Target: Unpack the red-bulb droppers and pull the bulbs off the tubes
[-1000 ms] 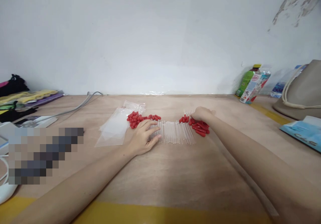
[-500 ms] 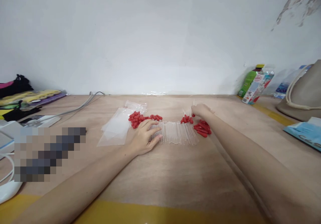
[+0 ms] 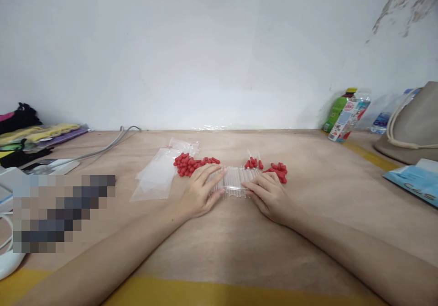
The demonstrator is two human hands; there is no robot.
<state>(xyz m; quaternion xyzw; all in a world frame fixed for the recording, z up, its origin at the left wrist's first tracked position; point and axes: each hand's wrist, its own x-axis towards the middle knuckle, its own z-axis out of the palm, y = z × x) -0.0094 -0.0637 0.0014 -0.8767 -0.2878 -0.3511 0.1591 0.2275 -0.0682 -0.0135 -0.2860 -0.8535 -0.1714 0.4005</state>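
Note:
A row of thin clear plastic tubes point(image 3: 236, 176) lies side by side on the wooden table. A shiny clear strip crosses the row between my hands; I cannot tell whether it is a tube or a reflection. My left hand point(image 3: 201, 189) rests over the row's left end, fingers spread. At the right end, my right hand point(image 3: 270, 194) touches the tubes with stretched fingers. Red bulb-like pieces point(image 3: 186, 164) are heaped beyond my left hand, and a smaller red pile point(image 3: 279, 171) sits beyond my right. Between them, behind the row, stand out several clear tubes with red ends point(image 3: 253, 162).
Flat clear plastic bags point(image 3: 155, 173) lie left of the red heap. A grey cable point(image 3: 106, 148) and folded cloth items point(image 3: 44, 132) are at far left. Bottles point(image 3: 349, 114), a beige bag point(image 3: 414, 118) and a blue packet point(image 3: 414, 180) occupy the right side.
My right hand has come back toward me and left, from the red-ended tubes at the back to the right end of the row. My left hand stays on the row.

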